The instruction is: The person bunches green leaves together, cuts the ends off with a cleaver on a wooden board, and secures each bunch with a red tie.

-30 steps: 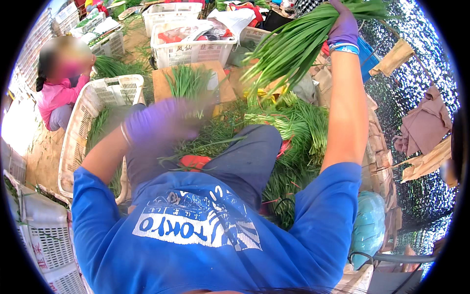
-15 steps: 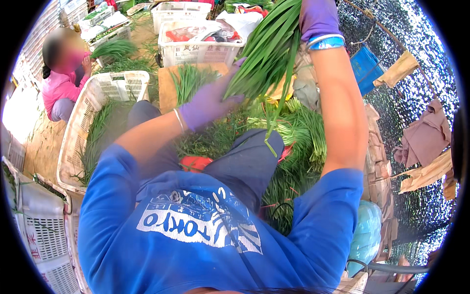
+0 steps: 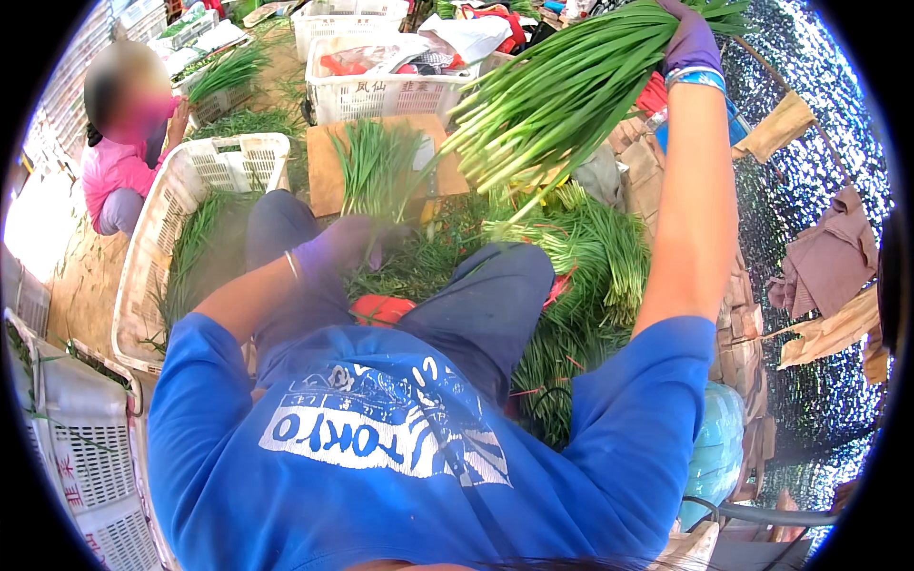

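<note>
- Your right hand (image 3: pixel 693 43), in a purple glove, is closed around a thick bunch of garlic chives (image 3: pixel 571 95), gripping it towards the leafy end.
- That bunch is up in the air, off the right edge of the tan board (image 3: pixel 324 186); its pale stem ends fan out down and to the left, and you have no tie showing on it.
- Your left hand (image 3: pixel 338 246), also gloved, is near the board's near edge, above your left thigh; it is too blurred to tell whether the fingers are open or closed, or whether they hold anything.
- On the board, left of its middle, you have a smaller sheaf of chives (image 3: pixel 367 162) lying from near the far edge towards the near edge; its lower part is blurred.
- As far as it shows, what looks done is the heap of gathered chives (image 3: pixel 619 257) past the board's near right corner, beside your right knee (image 3: pixel 524 271): stems lie side by side in bundles, with a red strip (image 3: pixel 557 287) at its left edge that may be a tie.
- What looks left is the bunch in your grip, spread and apparently unbound, plus the sheaf on the board.
- Loose green blades (image 3: pixel 428 262) lie tangled off the board's near edge, between your knees; you cannot tell from here whether they are waste or stock.
- More greens (image 3: pixel 195 252) lie along the left wall inside the white crate (image 3: pixel 145 276) by your left leg, so the work seems partway through.
</note>
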The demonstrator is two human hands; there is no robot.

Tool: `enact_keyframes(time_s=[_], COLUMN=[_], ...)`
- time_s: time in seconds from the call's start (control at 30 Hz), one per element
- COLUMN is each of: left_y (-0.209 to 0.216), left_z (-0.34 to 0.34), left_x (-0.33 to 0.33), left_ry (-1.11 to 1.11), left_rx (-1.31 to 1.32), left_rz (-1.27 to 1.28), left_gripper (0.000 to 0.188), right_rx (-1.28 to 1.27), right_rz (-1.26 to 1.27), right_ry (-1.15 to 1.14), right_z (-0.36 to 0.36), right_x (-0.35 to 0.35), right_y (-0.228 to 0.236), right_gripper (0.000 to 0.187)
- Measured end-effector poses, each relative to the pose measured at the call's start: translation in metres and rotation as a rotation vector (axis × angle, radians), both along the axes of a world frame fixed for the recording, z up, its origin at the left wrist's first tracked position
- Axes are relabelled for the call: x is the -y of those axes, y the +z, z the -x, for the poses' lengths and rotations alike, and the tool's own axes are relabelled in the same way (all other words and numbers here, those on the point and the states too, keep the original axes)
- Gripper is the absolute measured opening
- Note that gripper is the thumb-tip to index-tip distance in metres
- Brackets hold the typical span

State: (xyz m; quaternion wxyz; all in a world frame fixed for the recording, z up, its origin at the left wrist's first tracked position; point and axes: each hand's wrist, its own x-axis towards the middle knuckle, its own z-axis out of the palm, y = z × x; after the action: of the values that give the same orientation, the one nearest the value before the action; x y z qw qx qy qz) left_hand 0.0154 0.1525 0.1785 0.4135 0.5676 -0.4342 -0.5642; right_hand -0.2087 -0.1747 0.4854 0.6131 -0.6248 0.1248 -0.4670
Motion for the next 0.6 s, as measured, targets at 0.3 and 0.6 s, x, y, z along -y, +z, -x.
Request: enact_keyframes(time_s=[0.3,0.6], left_y=[0.032,0.077], left_z=[0.011,0.036], left_x=[0.038,0.039], left_ry=[-0.160,0.125], left_rx=[0.152,0.762], left_rz=[0.732,1.142], left_gripper=[0.069,0.089], right_rx=[-0.026,0.047], right_rz=[0.008,-0.323], right_ry=[-0.010,-0.232], right_z=[-0.038,-0.076], right_x=[-0.071,-0.093], right_y=[-0.023,-0.070], right_gripper=[0.026,0.026])
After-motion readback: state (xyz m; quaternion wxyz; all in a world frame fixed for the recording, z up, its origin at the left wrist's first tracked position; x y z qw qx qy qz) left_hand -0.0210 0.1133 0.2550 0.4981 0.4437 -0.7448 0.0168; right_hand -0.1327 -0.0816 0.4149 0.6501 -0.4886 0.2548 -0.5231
